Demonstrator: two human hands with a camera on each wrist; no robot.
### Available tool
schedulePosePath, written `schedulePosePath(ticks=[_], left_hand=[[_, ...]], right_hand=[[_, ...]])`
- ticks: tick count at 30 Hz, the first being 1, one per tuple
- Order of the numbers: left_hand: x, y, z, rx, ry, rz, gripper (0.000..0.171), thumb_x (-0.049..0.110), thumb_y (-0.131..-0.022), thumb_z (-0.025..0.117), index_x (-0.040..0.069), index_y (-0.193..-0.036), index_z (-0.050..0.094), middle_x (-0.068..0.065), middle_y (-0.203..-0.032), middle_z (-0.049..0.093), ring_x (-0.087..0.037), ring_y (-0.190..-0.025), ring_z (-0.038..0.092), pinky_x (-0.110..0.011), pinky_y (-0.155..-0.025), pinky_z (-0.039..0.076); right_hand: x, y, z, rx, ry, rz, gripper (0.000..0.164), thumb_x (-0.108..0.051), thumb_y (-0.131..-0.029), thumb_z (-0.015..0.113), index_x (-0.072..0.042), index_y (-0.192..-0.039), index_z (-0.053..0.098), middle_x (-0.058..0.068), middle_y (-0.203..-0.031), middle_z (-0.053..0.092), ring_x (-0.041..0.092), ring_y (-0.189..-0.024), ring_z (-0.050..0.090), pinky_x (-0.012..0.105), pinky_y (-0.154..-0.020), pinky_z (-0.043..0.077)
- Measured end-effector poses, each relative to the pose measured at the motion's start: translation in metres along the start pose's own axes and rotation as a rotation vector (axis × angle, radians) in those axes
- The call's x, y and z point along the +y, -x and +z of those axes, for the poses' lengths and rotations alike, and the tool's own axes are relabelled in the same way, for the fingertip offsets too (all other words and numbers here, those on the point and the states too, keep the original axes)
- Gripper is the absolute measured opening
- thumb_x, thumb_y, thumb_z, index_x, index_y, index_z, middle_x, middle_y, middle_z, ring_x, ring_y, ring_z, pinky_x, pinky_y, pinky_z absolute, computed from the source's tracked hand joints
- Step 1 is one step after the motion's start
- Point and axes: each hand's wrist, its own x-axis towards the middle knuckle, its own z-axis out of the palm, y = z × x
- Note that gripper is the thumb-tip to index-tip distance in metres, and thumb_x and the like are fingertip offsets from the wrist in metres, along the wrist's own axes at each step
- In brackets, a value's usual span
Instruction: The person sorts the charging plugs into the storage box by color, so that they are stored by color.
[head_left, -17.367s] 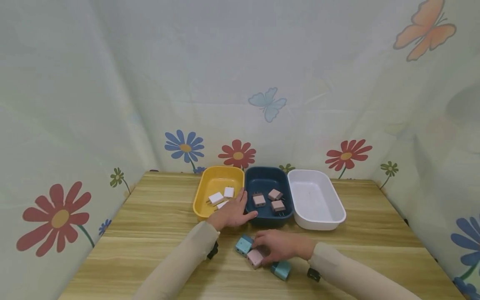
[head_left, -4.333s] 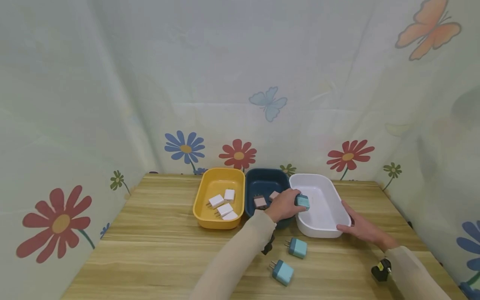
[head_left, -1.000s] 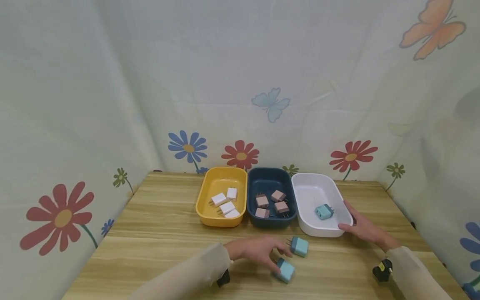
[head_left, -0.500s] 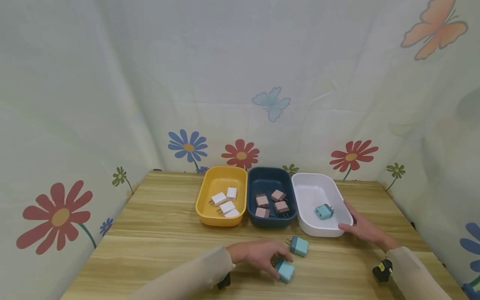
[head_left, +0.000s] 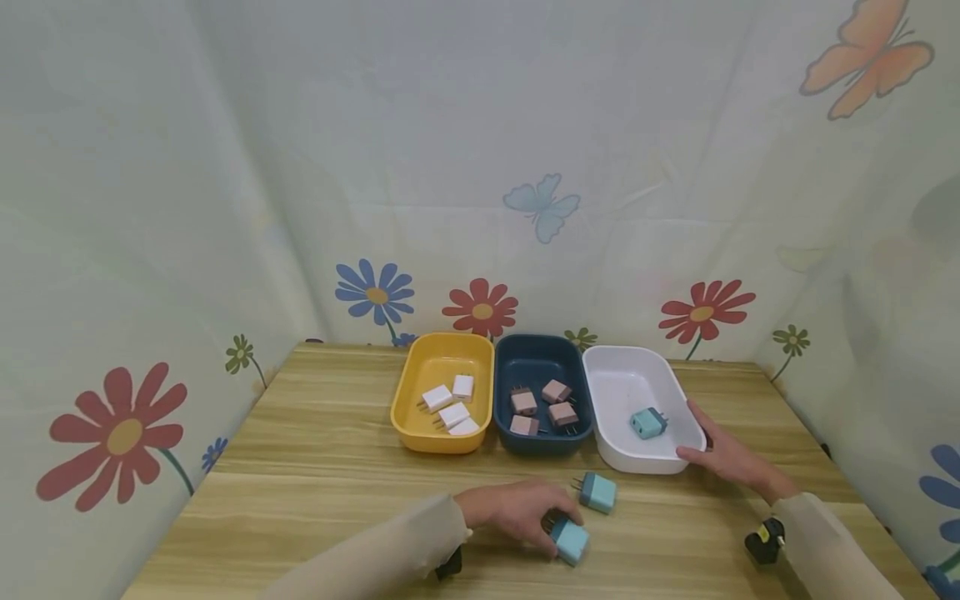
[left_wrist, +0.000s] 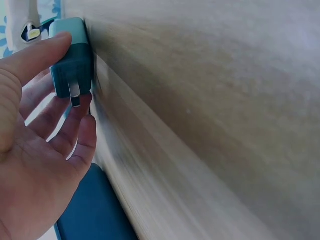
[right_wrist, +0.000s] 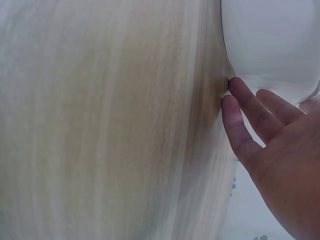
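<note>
On the table in front of the bins, my left hand (head_left: pixel 517 512) pinches a two-tone teal wall charger (head_left: pixel 570 542) between thumb and fingers. In the left wrist view the thumb lies on the charger's side (left_wrist: pixel 75 55), and a prong points toward the palm. Just behind it lies a second teal wall charger (head_left: pixel 599 492). My right hand (head_left: pixel 729 457) rests against the right side of the white bin (head_left: pixel 651 463), fingers extended in the right wrist view. A single teal wall charger (head_left: pixel 648 423) sits inside that bin.
Left of the white bin stand a dark blue bin (head_left: pixel 543 447) with several pink chargers (head_left: pixel 524 403) and a yellow bin (head_left: pixel 442 443) with several white chargers (head_left: pixel 437 398). All three stand side by side on the wooden table (head_left: pixel 322 467), before a flowered curtain.
A teal charger carried by my left hand 4.3 seconds ago now lies in the white bin. The left hand has come back and closed on another. My right hand stays at the bin.
</note>
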Motion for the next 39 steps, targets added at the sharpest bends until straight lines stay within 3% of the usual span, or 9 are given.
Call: schedulePosePath(ticks=[3,8,13,17,29,39], left_hand=[[-0.003,0.000,0.001,0.007,0.018,-0.023,0.046,0.026,-0.083,0.074,0.029,-0.126,0.057,0.015,-0.122,0.052,0.001,-0.103,0.047,-0.018,-0.087,0.042],[0.008,0.006,-0.006,0.020,0.040,-0.052,0.043,0.026,-0.087,0.070,0.025,-0.127,0.057,0.013,-0.121,0.053,-0.002,-0.102,0.048,-0.021,-0.087,0.043],[0.022,0.012,-0.018,0.057,0.088,-0.041,0.040,0.027,-0.087,0.070,0.019,-0.125,0.058,0.013,-0.118,0.055,0.000,-0.099,0.049,-0.017,-0.086,0.043],[0.024,0.013,-0.022,0.103,0.062,-0.033,0.041,0.030,-0.087,0.070,0.019,-0.124,0.058,0.012,-0.120,0.055,0.001,-0.100,0.049,-0.017,-0.087,0.043],[0.026,0.006,-0.036,0.217,0.049,-0.003,0.043,0.032,-0.087,0.069,0.015,-0.125,0.059,0.009,-0.114,0.056,-0.002,-0.095,0.050,-0.014,-0.083,0.043],[0.028,-0.003,-0.043,0.272,0.044,-0.035,0.045,0.033,-0.087,0.069,0.016,-0.127,0.057,0.009,-0.117,0.056,0.001,-0.098,0.049,-0.014,-0.087,0.041]], right_hand=[[0.000,0.001,0.000,0.000,0.002,-0.001,0.098,-0.032,-0.090,0.065,-0.008,-0.151,-0.008,0.029,-0.153,0.003,0.055,-0.132,0.015,0.068,-0.098,0.022],[-0.001,0.002,-0.001,-0.003,-0.005,-0.005,0.098,-0.031,-0.090,0.065,-0.008,-0.151,-0.008,0.029,-0.153,0.002,0.055,-0.132,0.014,0.067,-0.098,0.023],[-0.002,0.003,-0.002,-0.011,-0.010,0.002,0.098,-0.031,-0.090,0.065,-0.008,-0.151,-0.008,0.029,-0.153,0.002,0.055,-0.132,0.014,0.067,-0.098,0.022],[-0.003,0.002,-0.002,-0.013,-0.019,-0.006,0.097,-0.030,-0.091,0.064,-0.008,-0.151,-0.008,0.029,-0.153,0.001,0.055,-0.132,0.014,0.067,-0.098,0.022],[-0.006,0.002,-0.003,-0.016,-0.022,-0.012,0.098,-0.029,-0.090,0.065,-0.009,-0.151,-0.009,0.028,-0.153,0.000,0.055,-0.132,0.013,0.067,-0.098,0.022],[-0.006,0.001,-0.002,-0.018,-0.028,0.002,0.097,-0.029,-0.090,0.065,-0.009,-0.151,-0.008,0.030,-0.152,0.003,0.055,-0.132,0.015,0.067,-0.098,0.023]])
